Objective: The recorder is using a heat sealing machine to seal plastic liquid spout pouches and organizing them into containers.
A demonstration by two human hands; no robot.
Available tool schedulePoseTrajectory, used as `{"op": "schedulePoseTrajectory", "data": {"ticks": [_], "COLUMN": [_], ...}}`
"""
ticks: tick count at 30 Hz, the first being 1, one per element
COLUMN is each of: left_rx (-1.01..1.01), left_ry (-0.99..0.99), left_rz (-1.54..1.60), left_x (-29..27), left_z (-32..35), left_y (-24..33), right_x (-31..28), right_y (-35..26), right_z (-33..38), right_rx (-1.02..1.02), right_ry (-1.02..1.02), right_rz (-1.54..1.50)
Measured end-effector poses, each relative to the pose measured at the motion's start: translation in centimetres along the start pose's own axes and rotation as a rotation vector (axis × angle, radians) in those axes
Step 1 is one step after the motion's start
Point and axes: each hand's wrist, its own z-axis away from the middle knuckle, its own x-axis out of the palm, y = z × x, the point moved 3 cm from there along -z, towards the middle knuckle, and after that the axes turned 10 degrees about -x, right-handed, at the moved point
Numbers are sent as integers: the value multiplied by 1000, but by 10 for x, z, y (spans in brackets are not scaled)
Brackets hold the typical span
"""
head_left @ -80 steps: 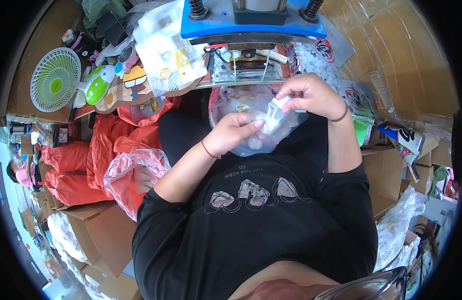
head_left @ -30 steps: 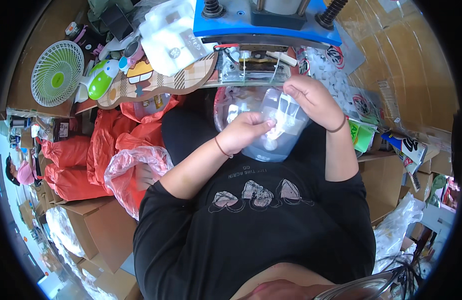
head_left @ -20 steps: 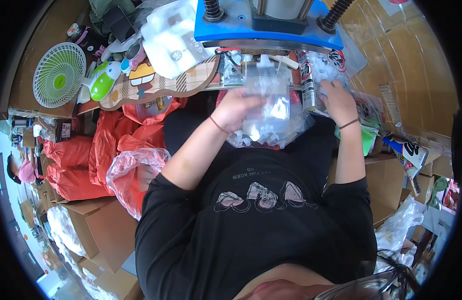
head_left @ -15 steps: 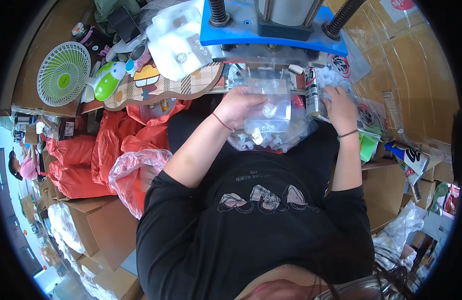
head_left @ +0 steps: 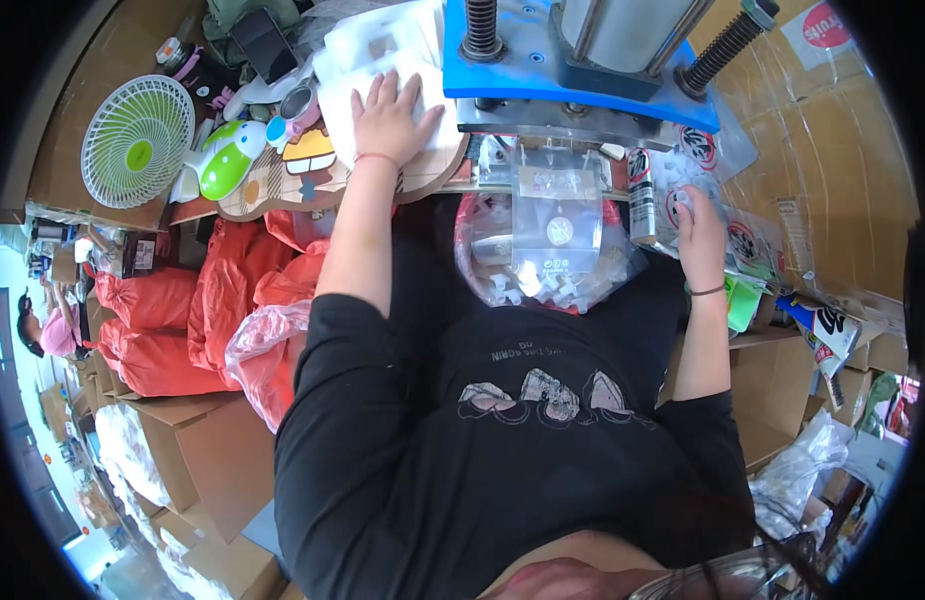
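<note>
My left hand [head_left: 392, 120] lies with fingers spread on a stack of clear and whitish plastic pouches [head_left: 347, 45] at the back. My right hand [head_left: 700, 240] is closed at the right, its fingertips pinching a small white plastic piece [head_left: 684, 200], partly hidden. Beside it is a pile of similar white pieces [head_left: 667, 170]. In front of me, a clear printed pouch [head_left: 557, 215] hangs from the edge below the blue press [head_left: 582, 80], untouched by either hand. Under the pouch, a red-rimmed basin [head_left: 462, 240] holds several white plastic pieces [head_left: 567, 295].
A spray can [head_left: 641, 210] lies left of my right hand. At the left are a white-and-green fan [head_left: 137, 145], a wavy-edged board [head_left: 252, 200] and a phone [head_left: 265, 45]. Red bags [head_left: 147, 300] stand below the table. A tall cardboard sheet [head_left: 812, 130] bounds the right side.
My left hand has let go of the clear pouch and moved left and away onto the pouch stack. My right hand has drawn slightly back from the pile with its fingertips together.
</note>
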Motion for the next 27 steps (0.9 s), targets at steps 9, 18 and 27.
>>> {"op": "schedulePoseTrajectory", "data": {"ticks": [9, 18, 27], "left_rx": [157, -92, -194], "left_ry": [324, -134, -676], "left_rz": [21, 782, 1483], "left_x": [-30, -49, -64], "left_z": [43, 146, 179], "left_y": [-11, 8, 85], "right_x": [-15, -26, -21], "right_y": [-10, -63, -134], "right_z": [-8, -6, -34], "right_rx": [-172, -253, -416], "right_ry": [76, 107, -114], "right_rz": [94, -356, -806]}}
